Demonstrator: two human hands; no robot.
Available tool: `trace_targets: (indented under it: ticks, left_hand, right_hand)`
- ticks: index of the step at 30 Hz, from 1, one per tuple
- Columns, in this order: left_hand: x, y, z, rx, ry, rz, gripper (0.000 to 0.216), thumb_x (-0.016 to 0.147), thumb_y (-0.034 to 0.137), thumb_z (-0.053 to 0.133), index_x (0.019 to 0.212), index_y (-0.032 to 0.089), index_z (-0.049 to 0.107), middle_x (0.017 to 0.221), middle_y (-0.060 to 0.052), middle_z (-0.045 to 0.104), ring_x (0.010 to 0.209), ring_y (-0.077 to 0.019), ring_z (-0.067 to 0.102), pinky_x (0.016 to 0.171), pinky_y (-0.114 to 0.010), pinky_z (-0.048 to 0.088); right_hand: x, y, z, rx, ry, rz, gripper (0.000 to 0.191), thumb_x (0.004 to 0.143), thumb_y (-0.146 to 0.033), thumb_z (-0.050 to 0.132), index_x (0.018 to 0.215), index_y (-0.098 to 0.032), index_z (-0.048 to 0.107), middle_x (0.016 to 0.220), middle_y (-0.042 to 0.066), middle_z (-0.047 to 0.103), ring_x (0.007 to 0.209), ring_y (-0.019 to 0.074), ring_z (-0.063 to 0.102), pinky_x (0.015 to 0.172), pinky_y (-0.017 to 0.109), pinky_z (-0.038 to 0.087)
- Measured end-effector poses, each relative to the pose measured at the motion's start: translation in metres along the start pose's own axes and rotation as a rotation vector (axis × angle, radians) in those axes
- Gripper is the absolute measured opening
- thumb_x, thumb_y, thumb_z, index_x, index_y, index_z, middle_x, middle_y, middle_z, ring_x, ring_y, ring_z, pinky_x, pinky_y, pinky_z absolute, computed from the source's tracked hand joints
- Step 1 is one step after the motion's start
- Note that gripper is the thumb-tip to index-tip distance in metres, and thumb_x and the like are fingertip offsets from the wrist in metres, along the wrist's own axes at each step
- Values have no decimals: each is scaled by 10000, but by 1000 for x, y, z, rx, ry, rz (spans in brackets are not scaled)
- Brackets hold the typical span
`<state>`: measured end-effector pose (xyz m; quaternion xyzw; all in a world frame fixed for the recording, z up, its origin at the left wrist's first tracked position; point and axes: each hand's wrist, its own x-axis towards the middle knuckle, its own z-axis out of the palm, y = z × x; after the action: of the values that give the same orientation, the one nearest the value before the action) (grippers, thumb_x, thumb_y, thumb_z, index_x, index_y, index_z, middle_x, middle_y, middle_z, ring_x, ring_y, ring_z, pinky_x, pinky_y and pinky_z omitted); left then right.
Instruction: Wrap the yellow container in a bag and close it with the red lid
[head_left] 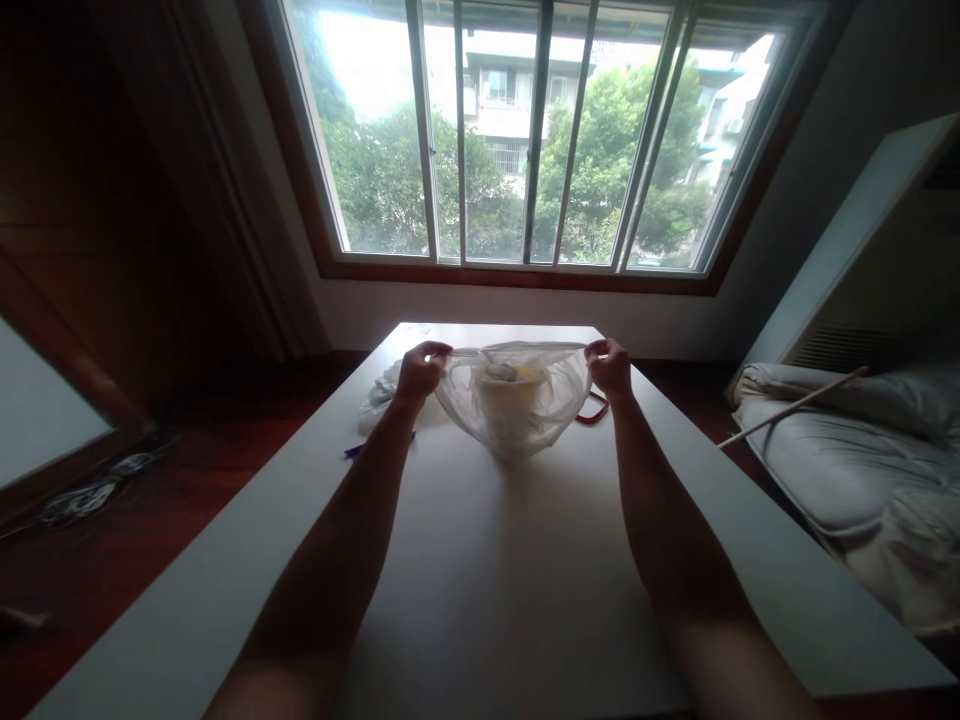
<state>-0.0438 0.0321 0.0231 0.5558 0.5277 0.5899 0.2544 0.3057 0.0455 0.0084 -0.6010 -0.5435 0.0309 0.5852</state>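
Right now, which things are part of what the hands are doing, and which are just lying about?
Seem part of it:
see-through bag, rim pinched by left hand and right hand
pale tub, seen through the bag

Seem just lying about:
crumpled white plastic
small blue thing
red-edged thing
long stick
tangled cables

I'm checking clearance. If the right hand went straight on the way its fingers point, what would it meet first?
The translucent white plastic bag that the right hand pinches; beyond it, perhaps the left hand, though depth is unclear.
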Motion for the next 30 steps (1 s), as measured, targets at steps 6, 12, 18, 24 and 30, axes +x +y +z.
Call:
trace_targets:
  ticks: [6, 12, 18, 24, 30]
  left_hand:
    - [3, 6, -22, 168, -354, -211, 595, 586, 386, 863, 1101, 144, 690, 930, -113, 738, 701, -207, 679, 590, -278, 510]
    - [0, 14, -28, 109, -392, -199, 320, 588, 328, 865, 799, 142, 711, 815, -128, 742, 515, -181, 640, 499, -308, 519]
    - [-9, 40, -25, -158, -282, -69, 239, 704, 247, 750, 903, 123, 705, 749, -59, 689, 491, -146, 641, 497, -286, 557]
    - [-26, 58, -7, -386, -437, -34, 400, 733, 292, 766, 1087, 121, 692, 892, -59, 708, 691, -161, 705, 706, -351, 624]
    - [-51, 62, 24, -229, -596, 189, 641, 691, 384, 849, 1251, 152, 640, 1246, -142, 672, 747, -172, 699, 679, -324, 591]
  right_hand:
    - [-4, -14, -12, -66, -153, 119, 358, 872, -481, 551, 706, -183, 657, 633, 82, 670, 655, 202, 616, 657, 296, 464]
    - [-9, -51, -21, 184, -111, 71, 336, 853, -438, 566, 683, -165, 662, 529, 26, 605, 488, 136, 520, 525, 257, 402]
    - [-15, -83, -25, 571, -218, 156, 244, 792, -400, 657, 830, -159, 679, 597, 11, 644, 491, 118, 552, 471, 225, 434]
    - [-29, -96, -15, 632, -405, 108, 262, 723, -332, 761, 913, -157, 713, 721, 14, 699, 549, 127, 631, 529, 264, 565]
    - [-45, -104, -2, 625, -561, -10, 266, 762, -324, 753, 971, -161, 743, 913, 67, 758, 722, 176, 715, 670, 328, 629]
